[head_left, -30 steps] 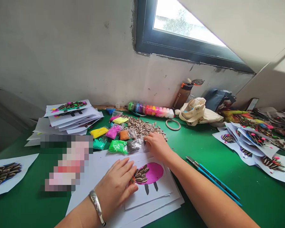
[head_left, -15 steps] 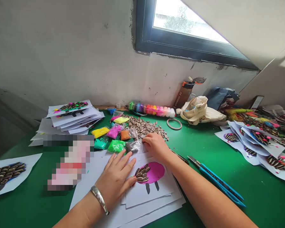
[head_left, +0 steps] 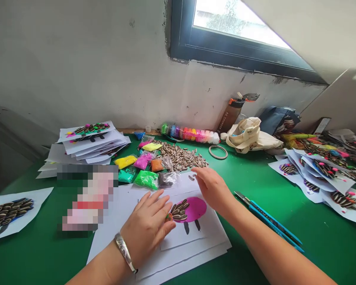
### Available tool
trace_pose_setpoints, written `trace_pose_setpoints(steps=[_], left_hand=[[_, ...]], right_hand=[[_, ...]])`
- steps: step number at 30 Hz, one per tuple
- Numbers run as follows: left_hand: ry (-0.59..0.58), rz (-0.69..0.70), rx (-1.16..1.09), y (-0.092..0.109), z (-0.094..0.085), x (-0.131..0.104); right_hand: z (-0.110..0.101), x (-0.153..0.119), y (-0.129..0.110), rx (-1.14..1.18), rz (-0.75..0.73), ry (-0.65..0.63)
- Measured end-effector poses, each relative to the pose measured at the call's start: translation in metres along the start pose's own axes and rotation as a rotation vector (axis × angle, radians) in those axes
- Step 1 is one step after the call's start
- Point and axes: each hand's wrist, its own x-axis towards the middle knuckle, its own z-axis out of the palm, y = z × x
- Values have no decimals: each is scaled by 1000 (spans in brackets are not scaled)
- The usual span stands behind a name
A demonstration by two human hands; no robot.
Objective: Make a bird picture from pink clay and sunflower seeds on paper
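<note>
A white sheet (head_left: pixel 178 239) carries a flat pink oval (head_left: pixel 196 209) with two dark legs, and striped seeds (head_left: pixel 179 211) overlap on its left part. My left hand (head_left: pixel 150 217) rests on the sheet's left side, fingers spread and holding nothing, its thumb near a small orange and green piece. My right hand (head_left: pixel 215 188) is above the sheet's upper right, its fingers bent towards a few loose seeds (head_left: pixel 191 177); whether it holds anything is hidden. The seed pile (head_left: pixel 180 156) lies behind it.
Bags of coloured clay (head_left: pixel 146 179) lie behind my left hand. A blue craft knife (head_left: pixel 269 221) is right of the paper, a tape ring (head_left: pixel 218 152) behind. Stacked seed pictures stand at the left (head_left: pixel 89 148) and right (head_left: pixel 323 178). A bottle (head_left: pixel 230 116) leans against the wall.
My right hand has moved back from the pile's edge, slightly right and nearer to me. Loose seeds now show beside its fingertips. My left hand has shifted slightly right.
</note>
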Motion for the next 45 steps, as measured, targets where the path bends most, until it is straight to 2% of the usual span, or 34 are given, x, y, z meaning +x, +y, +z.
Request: trace_pose_setpoints(steps=[3,7,12,16,20,29,39,45], left_hand=[[-62,-7,-7,4,5,-2],[-101,-7,3,6,7,-3],[-113,12,13,4,4,-2],[-43,21,0,7,1,-1],[-42,63,-34,15,1,0],[-116,102,-34,22,6,1],[-129,101,-25,22,8,1],[-120,96,-21,22,11,0]], right_hand=[[-7,-33,-4,87,18,-23],[-4,-63,-7,250,182,-37],[0,-67,-8,347,280,-10],[-5,-61,-16,428,340,26],[-7,-59,-26,519,237,-23],[-2,-60,-33,494,74,-120],[4,-60,-29,328,-47,-104],[6,-60,-28,305,-39,-36]])
